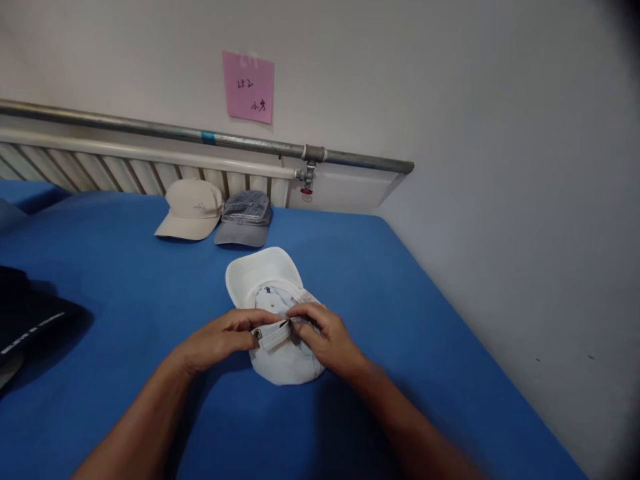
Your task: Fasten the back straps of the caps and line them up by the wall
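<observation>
A white cap (267,277) lies on the blue table (380,293) with its brim pointing away from me. My left hand (220,340) pinches the cap's back strap (275,335) near a small metal buckle. My right hand (325,337) grips the other side of the strap, fingers curled over the back of the cap. Both hands press close together over the strap, hiding part of the cap's rear opening.
A beige cap (193,210) and a grey cap (245,217) sit side by side at the table's far edge. A dark item (25,320) lies at the left. Behind runs a metal pipe (150,130) over a radiator, with a pink note (249,87) on the wall.
</observation>
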### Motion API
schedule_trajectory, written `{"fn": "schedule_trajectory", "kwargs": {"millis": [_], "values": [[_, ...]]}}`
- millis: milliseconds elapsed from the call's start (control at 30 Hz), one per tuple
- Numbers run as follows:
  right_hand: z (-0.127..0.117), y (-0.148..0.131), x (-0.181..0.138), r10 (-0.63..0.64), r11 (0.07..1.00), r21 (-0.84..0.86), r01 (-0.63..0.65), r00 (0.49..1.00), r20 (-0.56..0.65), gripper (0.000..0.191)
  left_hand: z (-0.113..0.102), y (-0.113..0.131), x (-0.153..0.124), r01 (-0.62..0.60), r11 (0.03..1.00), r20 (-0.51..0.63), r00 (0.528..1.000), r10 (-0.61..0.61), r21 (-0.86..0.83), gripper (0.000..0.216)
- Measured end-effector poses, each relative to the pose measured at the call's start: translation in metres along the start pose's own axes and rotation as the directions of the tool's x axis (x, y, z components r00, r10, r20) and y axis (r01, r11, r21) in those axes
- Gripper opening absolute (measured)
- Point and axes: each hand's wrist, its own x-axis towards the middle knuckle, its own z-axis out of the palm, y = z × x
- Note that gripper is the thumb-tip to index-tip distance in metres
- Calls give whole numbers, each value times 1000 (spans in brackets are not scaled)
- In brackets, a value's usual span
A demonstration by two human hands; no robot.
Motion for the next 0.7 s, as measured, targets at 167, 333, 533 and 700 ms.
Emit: {"fn": "schedule_trajectory", "kwargs": {"millis": [167, 333, 533, 700], "values": [[0, -4, 1, 192, 938, 277, -207, 978, 82, 10, 5, -6, 5, -14, 999, -33, 999, 13, -30, 24], [4, -7, 3, 237, 900, 343, -268, 963, 130, 5, 5, -11, 9, -51, 997, -57, 997, 49, -50, 19], [-1, 12, 10, 399, 852, 394, -343, 914, -66, 5, 2, -7, 5, -91, 993, -78, 993, 85, -79, 12], [-26, 27, 13, 471, 771, 575, -275, 853, -224, 6, -11, -1, -2, -211, 977, -205, 955, 212, 26, 18]]}}
